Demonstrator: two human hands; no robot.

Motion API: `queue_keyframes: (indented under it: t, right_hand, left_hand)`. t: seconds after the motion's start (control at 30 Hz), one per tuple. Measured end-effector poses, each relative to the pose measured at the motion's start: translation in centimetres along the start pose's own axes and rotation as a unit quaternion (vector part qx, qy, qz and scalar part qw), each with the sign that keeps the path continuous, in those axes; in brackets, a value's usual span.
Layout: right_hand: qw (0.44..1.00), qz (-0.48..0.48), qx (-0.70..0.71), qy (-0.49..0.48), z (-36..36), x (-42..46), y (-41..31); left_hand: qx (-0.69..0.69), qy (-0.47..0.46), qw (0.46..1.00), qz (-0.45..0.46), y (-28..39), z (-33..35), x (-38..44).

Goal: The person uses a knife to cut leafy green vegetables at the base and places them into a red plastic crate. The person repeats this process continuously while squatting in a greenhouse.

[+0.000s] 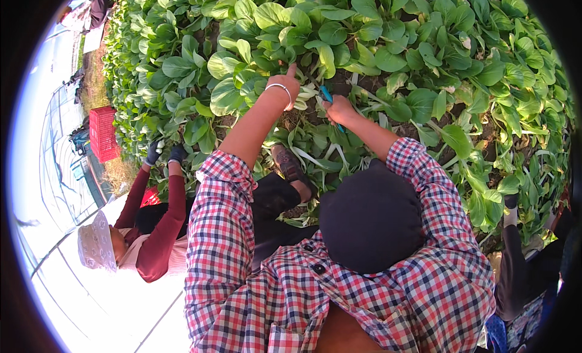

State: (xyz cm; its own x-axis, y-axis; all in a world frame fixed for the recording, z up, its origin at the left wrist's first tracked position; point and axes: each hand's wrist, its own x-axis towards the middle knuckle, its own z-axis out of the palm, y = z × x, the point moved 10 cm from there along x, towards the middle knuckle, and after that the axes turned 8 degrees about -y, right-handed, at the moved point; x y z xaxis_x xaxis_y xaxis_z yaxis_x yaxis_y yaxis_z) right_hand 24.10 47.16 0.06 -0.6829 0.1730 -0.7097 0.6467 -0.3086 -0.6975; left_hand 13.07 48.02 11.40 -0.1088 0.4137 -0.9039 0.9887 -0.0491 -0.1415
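My left hand (285, 88), with a pale bangle at its wrist, reaches in among leafy green plants that look like bok choy (226, 96). Its index finger points out towards the leaves; the other fingers are mostly hidden beneath the hand. Pale stalks (307, 94) show right beside it, and I cannot tell whether it grips them. To the right, my right hand (340, 110) is closed around the teal handle (326, 93) of a tool that looks like a knife. The tool's far end runs towards the plant bases by my left hand, partly lost among leaves.
Cut leaves and white stalks (313, 158) lie on the soil near my shoe (291, 164). At left, a co-worker's gloved hands (177, 153) work among the plants. A red plastic crate (102, 133) stands beyond. Another person's leg (511, 266) is at right.
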Motion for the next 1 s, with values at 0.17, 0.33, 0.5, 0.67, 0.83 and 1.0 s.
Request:
queue_keyframes:
  t: [0.17, 0.33, 0.5, 0.67, 0.83, 1.0]
  right_hand:
    - [0.997, 0.003, 0.071, -0.007, 0.7, 0.1, 1.0]
    - [0.993, 0.023, 0.11, -0.041, 1.4, 0.8, 1.5]
    - [0.987, 0.038, 0.13, -0.08, 1.9, 1.3, 1.6]
    - [0.978, 0.075, -0.054, -0.186, 3.5, -0.1, 3.6]
    - [0.996, -0.014, 0.024, -0.089, 0.9, -3.1, 3.1]
    - [0.983, -0.149, 0.107, -0.025, -2.3, -7.0, -3.1]
  left_hand:
    - [-0.072, 0.05, 0.996, -0.017, -1.8, 4.2, -1.2]
    - [-0.134, 0.123, 0.983, -0.016, -1.5, 5.9, -2.0]
    - [-0.17, 0.132, 0.977, -0.012, -2.2, 6.2, -1.5]
    - [-0.179, 0.113, 0.977, -0.012, -2.0, 6.7, -2.4]
    - [-0.204, 0.173, 0.963, 0.009, -0.2, 6.5, -9.4]
    - [-0.389, 0.322, 0.857, 0.104, 1.3, 5.6, -18.2]
